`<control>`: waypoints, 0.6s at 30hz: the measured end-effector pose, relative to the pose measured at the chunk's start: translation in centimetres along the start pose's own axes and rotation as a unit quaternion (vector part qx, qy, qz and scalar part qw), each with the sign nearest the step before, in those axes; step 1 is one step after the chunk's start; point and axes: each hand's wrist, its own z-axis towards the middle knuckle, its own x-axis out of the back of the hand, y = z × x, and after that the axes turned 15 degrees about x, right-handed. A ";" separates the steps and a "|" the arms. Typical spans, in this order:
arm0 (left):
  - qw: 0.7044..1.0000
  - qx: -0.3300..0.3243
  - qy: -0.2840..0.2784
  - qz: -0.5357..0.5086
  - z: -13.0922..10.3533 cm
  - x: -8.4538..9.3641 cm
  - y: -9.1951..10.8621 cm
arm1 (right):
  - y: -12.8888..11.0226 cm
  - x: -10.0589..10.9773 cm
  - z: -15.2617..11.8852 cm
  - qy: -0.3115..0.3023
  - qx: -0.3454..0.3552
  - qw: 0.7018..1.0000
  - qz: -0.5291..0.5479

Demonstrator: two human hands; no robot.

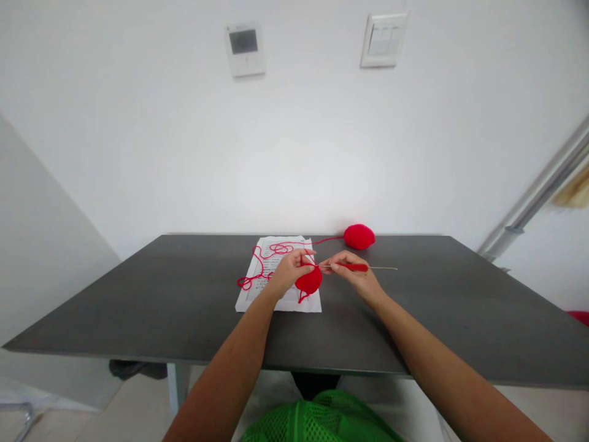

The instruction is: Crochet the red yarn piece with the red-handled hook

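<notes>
Holds a round red yarn piece (308, 281) in the left hand (291, 268), pinching its upper edge with thumb and fingers nearly together, over the right side of a printed white paper (251, 301) on the dark gray table (184, 294). Grips a thin red-handled tool (354, 267) in the right hand (361, 282) with fingers closed around the handle, just right of the piece. Aims 1 slim end leftward at the piece's upper right edge — cannot tell if caught in a stitch — and leaves the other end jutting out to the right. Has loose red yarn (245, 279) looped across the paper's left and upper parts, plus 1 red yarn ball (359, 237) near the table's far edge. Faces a white wall (294, 153) with 1 screened panel (247, 64) and 1 switch plate (384, 42). Wears green mesh clothing (313, 423).
</notes>
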 end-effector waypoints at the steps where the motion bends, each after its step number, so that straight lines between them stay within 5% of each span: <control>1: 1.000 0.001 -0.002 0.006 0.0 0.0 0.0 | -0.1 0.1 0.0 -0.003 -0.007 1.000 0.015; 7: 0.999 -0.002 0.005 0.042 0.0 0.0 -0.1 | -0.2 0.6 0.1 -0.035 -0.018 0.999 0.023; 18: 0.995 -0.031 0.030 0.092 0.2 -0.1 -0.5 | -0.7 1.0 0.2 -0.128 0.050 0.976 -0.168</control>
